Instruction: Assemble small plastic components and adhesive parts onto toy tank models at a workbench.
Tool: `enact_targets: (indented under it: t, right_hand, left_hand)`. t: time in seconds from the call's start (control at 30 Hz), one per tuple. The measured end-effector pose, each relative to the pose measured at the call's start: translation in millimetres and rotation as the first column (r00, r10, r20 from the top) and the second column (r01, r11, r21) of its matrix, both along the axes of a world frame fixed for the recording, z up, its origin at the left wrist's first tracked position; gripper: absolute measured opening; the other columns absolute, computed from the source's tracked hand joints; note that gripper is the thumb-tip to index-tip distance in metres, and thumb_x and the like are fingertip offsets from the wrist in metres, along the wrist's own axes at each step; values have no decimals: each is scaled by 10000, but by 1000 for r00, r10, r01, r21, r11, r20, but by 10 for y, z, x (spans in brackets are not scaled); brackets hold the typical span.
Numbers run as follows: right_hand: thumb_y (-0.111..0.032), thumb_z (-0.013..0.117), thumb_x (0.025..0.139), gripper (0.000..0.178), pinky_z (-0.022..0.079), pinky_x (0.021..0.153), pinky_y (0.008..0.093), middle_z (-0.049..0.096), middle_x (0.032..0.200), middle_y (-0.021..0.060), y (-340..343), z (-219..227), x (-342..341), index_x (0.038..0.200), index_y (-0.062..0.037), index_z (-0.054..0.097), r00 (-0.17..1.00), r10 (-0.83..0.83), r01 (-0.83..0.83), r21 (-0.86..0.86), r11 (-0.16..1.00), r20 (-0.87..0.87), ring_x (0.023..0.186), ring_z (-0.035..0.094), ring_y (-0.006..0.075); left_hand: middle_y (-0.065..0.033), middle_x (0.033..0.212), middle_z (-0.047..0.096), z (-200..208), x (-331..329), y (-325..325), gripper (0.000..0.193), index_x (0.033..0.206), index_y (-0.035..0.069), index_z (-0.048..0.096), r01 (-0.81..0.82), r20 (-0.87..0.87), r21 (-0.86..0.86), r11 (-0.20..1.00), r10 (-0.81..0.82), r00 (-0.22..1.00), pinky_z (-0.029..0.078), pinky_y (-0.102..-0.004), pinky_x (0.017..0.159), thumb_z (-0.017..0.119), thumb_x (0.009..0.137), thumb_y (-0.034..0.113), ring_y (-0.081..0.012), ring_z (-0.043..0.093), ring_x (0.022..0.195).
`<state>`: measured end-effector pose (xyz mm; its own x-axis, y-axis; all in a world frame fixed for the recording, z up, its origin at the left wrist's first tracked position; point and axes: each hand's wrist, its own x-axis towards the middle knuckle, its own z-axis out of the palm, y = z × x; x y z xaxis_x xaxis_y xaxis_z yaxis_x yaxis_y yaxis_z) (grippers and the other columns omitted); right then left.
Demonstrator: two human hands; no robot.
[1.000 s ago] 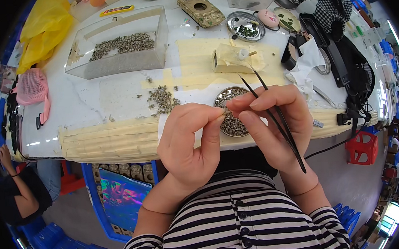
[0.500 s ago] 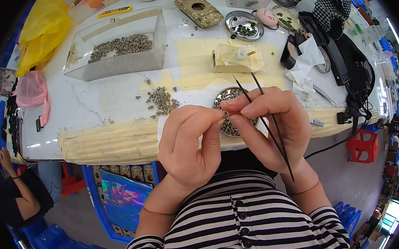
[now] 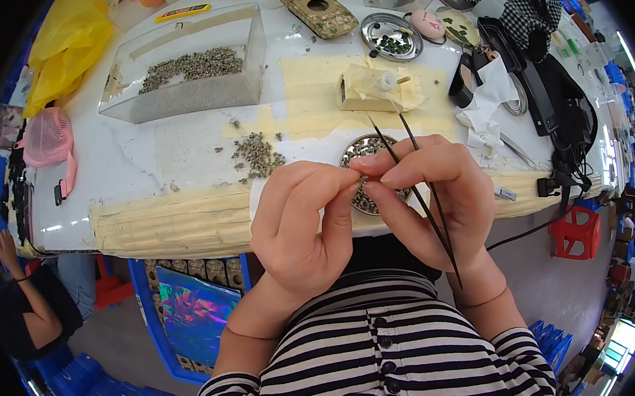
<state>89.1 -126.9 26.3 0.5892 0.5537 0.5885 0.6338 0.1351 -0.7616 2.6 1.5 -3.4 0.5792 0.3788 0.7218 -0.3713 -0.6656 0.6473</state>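
Just above a round metal dish (image 3: 342, 158), my two hands meet at the fingertips. My left hand (image 3: 299, 225) is closed in a pinch at a tiny greyish piece, mostly hidden by the fingers. Thumb and forefinger of my right hand (image 3: 446, 200) come up to the same spot. The right hand also keeps hold of black tweezers (image 3: 429, 216), their tips pointing away from me and slightly apart. Small metallic parts (image 3: 366, 203) fill the dish below. To its left, a loose heap of similar parts (image 3: 258, 155) lies on the table.
A clear box (image 3: 178, 105) of small parts stands back left. Behind the dish sits a tape-wrapped block (image 3: 365, 95) with a small white bottle top. Farther back are a camouflage-patterned case (image 3: 331, 24) and an oval metal tray (image 3: 417, 44). A person's arm (image 3: 34, 299) shows at left.
My fingertips have shifted slightly and now press closer together around the tiny piece. The tweezers have tilted a little in my right hand. The view has moved slightly.
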Motion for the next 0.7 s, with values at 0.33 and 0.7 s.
enact_targets:
  t: [0.33,0.7]
  right_hand:
    - [105,734,726,272,532,652,270,675,848,102,-7,-12,14,934,-23,614,1000,-12,12,7,1000,-5,762,689,205]
    - [103,737,724,271,524,648,266,680,851,104,-13,-21,10,929,-27,617,1000,-14,14,8,1000,-19,736,673,197]
  left_hand:
    - [-107,833,640,5,5,0,164,940,-15,651,18,-10,-17,1000,-18,1000,512,-323,633,719,799,-65,-253,625,725]
    - [-107,833,632,-24,15,3,176,949,-12,656,17,16,2,1000,-17,1000,506,-315,617,723,794,-64,-250,622,716]
